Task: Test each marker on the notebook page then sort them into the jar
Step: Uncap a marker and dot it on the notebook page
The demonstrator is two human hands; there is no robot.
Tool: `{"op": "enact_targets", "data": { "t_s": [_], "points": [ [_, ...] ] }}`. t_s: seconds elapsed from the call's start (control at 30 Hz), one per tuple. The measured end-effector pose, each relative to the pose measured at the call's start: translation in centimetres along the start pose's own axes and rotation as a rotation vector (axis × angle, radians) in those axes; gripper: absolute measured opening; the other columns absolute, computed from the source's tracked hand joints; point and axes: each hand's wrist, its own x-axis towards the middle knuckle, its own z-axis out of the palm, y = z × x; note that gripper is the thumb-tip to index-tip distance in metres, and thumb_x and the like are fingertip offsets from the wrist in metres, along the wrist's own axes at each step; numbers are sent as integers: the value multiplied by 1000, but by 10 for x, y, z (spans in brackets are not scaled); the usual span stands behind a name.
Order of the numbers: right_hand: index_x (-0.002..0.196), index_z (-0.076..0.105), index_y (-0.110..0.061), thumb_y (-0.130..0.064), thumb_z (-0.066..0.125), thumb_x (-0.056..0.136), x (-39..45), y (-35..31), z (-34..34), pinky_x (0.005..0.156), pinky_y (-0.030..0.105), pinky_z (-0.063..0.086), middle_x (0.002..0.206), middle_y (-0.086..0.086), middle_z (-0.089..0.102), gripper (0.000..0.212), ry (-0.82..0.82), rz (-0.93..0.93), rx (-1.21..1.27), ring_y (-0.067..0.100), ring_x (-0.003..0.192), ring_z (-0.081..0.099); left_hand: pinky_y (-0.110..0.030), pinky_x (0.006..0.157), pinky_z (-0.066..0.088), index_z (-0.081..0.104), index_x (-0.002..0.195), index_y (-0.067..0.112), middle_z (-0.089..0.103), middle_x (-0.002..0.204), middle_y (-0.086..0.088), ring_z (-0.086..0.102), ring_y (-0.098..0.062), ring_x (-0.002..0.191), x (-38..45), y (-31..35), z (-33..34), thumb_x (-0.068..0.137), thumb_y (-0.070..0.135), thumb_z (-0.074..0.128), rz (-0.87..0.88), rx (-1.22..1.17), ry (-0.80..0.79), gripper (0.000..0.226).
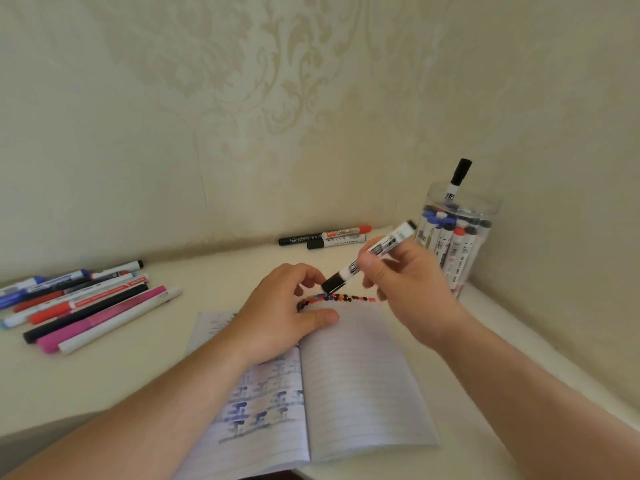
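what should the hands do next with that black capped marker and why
Probably pull the cap off. The right hand grips the marker with its black cap on, and the left hand's fingers sit right at that cap. The notebook lies open below, a row of test dots along its top edge, so the tip needs baring first.

Head-height view, angled down, close over notebook point(360, 382)

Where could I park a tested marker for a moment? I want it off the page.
Bare white tabletop lies between the marker pile at left and three markers by the wall. Crowded: beside the clear plastic jar, behind the right hand.
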Motion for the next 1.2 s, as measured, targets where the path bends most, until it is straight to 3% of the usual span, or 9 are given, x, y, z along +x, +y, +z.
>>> {"op": "enact_targets", "data": {
  "t_s": [0.13, 0.3, 0.4, 0.5, 0.57, 0.7, 0.8, 1.03, 1.2],
  "points": [
    [107, 65, -9, -23, 66, 102, 8, -59, -56, 55, 24, 52, 83, 5, 73, 15, 315, -150, 0, 9, 62, 66, -28, 93, 46, 51, 107, 56, 54, 108, 27, 52, 2, 106, 1, -6, 1, 75, 72, 67, 43, 128, -45, 39],
    [109, 55, -37, -37, 68, 99, 43, -89, -138, 73, 43, 60, 105, 3, 71, 17, 527, -192, -280, 15, 66, 67, -29, 93, 47, 49, 109, 57, 56, 105, 27, 53, 1, 106, 0, -5, 5, 74, 80, 57, 64, 151, -53, 43],
    [117, 52, -39, -43, 66, 99, 66, -83, -157, 79, 50, 60, 103, 6, 69, 23, 424, -38, -509, 27, 83, 70, -30, 93, 49, 53, 112, 52, 58, 104, 26, 55, 1, 104, 0, -4, 5, 76, 77, 58, 44, 133, -46, 44],
    [136, 49, -31, -39, 69, 98, 79, -77, -152, 65, 34, 49, 97, 4, 69, 43, 306, 51, -681, 24, 90, 68, -29, 93, 49, 54, 114, 49, 58, 104, 25, 55, 1, 104, 1, -4, 6, 79, 73, 61, 23, 126, -50, 44],
    [139, 45, -26, -38, 71, 97, 87, -77, -145, 66, 33, 49, 101, 6, 69, 52, 297, 71, -738, 25, 91, 68, -28, 93, 48, 54, 115, 49, 58, 104, 26, 54, 2, 104, 1, -4, 6, 80, 72, 62, 17, 146, -54, 43],
    [151, 38, -19, -38, 67, 100, 99, -88, -133, 89, 45, 56, 127, 17, 65, 62, 224, 97, -1014, 36, 105, 64, -27, 93, 47, 53, 114, 50, 57, 103, 28, 52, 3, 104, 3, -5, 8, 76, 75, 58, 12, 167, -57, 46],
    [142, 53, -13, -36, 64, 102, 106, -93, -131, 93, 41, 52, 133, 16, 63, 48, 143, 148, -1120, 34, 114, 60, -26, 93, 45, 52, 115, 52, 56, 103, 28, 51, 4, 105, 3, -6, 8, 78, 73, 59, 10, 174, -59, 43],
    [125, 69, -17, -41, 68, 98, 108, -90, -130, 84, 42, 59, 116, 12, 69, 36, 164, 149, -1183, 29, 95, 66, -26, 93, 45, 52, 117, 51, 56, 105, 28, 51, 2, 107, 4, -5, 7, 83, 67, 63, 11, 168, -71, 39],
    [133, 66, -26, -56, 87, 75, 100, -84, -132, 86, 35, 52, 127, 6, 67, 68, 125, 168, -1125, 24, 105, 64, -25, 92, 44, 50, 115, 53, 55, 105, 29, 49, 2, 108, 2, -4, 7, 83, 68, 61, 15, 168, -80, 37]
  ]
}}
